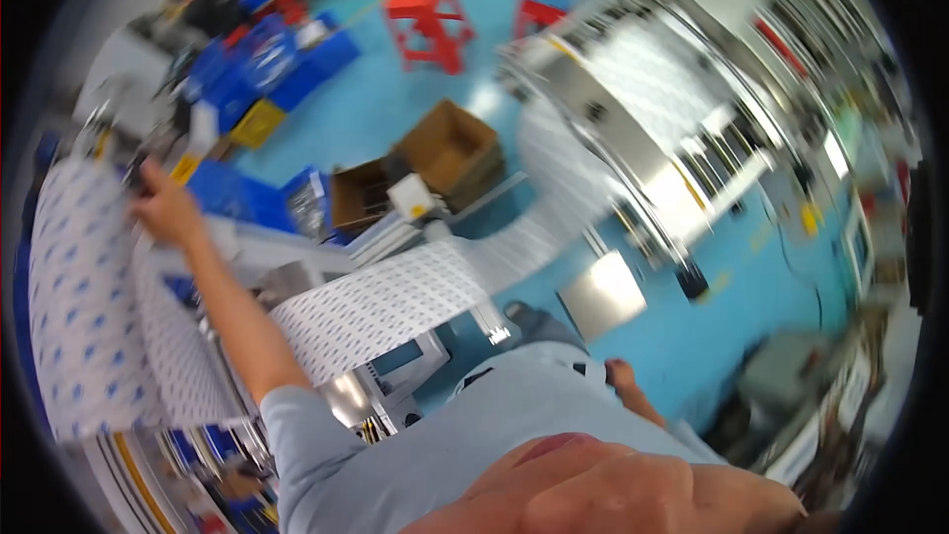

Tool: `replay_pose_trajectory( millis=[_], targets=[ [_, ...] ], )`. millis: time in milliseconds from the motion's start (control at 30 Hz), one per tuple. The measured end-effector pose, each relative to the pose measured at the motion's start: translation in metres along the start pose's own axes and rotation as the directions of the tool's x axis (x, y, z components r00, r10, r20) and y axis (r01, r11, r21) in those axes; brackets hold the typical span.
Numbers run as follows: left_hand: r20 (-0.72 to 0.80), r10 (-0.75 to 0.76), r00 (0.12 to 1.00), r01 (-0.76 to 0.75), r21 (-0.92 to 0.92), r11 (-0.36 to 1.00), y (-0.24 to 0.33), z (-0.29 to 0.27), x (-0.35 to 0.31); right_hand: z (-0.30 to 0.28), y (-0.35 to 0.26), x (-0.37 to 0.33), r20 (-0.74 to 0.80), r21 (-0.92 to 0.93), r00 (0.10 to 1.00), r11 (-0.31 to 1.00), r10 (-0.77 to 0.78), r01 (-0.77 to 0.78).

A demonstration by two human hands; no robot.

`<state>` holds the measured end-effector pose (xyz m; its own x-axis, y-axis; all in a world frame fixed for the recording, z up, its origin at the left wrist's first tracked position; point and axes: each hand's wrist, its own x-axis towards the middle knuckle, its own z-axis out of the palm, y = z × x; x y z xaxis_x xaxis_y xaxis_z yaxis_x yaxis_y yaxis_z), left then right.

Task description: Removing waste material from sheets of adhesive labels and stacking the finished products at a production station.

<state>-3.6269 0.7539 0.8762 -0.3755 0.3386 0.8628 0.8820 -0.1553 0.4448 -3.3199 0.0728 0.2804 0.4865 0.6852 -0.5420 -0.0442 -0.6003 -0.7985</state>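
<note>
My left arm stretches out to the far left, where my left hand [166, 208] is at the end of a large white roll of film [89, 297] with a blue printed pattern. Its fingers look curled by a small dark part [136, 172] at the roll's end; blur hides what they grip. From the roll, a patterned web [386, 302] runs right across the machine frame. It continues as a paler translucent strip [563, 203] up to a metal machine [643, 138]. My right hand [621, 376] hangs low beside my body, small and blurred, its fingers unclear.
Open cardboard boxes [450, 153] stand beyond the web. Blue bins [267, 64] and a yellow bin [259, 125] are at the far left. A red stool [430, 25] stands on the blue-green floor [736, 311]. A metal plate [603, 295] lies below the machine, and a cable [791, 262] trails at the right.
</note>
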Motion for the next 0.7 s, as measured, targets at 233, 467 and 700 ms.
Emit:
replay_pose_trajectory(
  millis=[233,467,700],
  targets=[
    [0.020,0.054,0.998,-0.055,0.036,0.998,0.047,-0.012,-0.029,-0.053,0.009,-0.141,-0.065,0.583,0.732,0.621,0.678,-0.524],
    [0.049,-0.102,0.994,0.100,0.049,0.994,0.088,-0.058,-0.062,-0.155,0.077,-0.197,-0.120,0.596,0.740,0.644,0.662,-0.479],
    [0.508,-0.086,0.857,0.150,-0.087,0.985,0.171,-0.147,-0.375,-0.337,0.192,-0.237,-0.206,0.654,0.735,0.650,0.645,-0.387]
  ],
)
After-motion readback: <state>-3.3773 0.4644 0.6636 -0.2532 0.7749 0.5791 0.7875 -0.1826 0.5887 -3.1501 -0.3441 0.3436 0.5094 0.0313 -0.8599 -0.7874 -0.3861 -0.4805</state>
